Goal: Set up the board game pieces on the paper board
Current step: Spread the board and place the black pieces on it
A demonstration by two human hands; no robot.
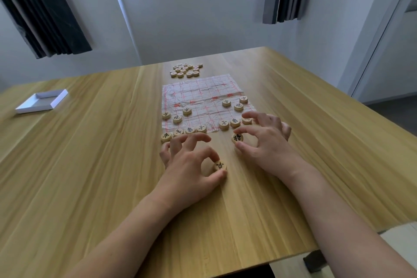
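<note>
Pinching one disc in each hand, I am working just short of the near edge of the paper board (pixel 203 97). My right hand (pixel 266 142) is gripping the piece with the bold black character (pixel 237 137) between thumb and forefinger; its other fingers are arching over the row pieces at the board's near right corner. My left hand (pixel 187 165) is gripping a second black-marked piece (pixel 220 166) between thumb and forefinger, lower on the wooden table (pixel 90 165) and further from the board.

The near row is showing a gap at its middle, between the left group ending at one disc (pixel 201 128) and the right group starting at another (pixel 223 124). That gap is lying ahead of and slightly left of my right-hand piece, and my right hand is the nearer one. Discs are round, so no long axis is mattering; only the character's facing is. I am judging the right-hand piece to belong in that gap.

Beyond the far edge, a pile of red-marked pieces (pixel 186 70) is waiting, not yet placed. A white box lid (pixel 41 101) is lying well apart to the left.
</note>
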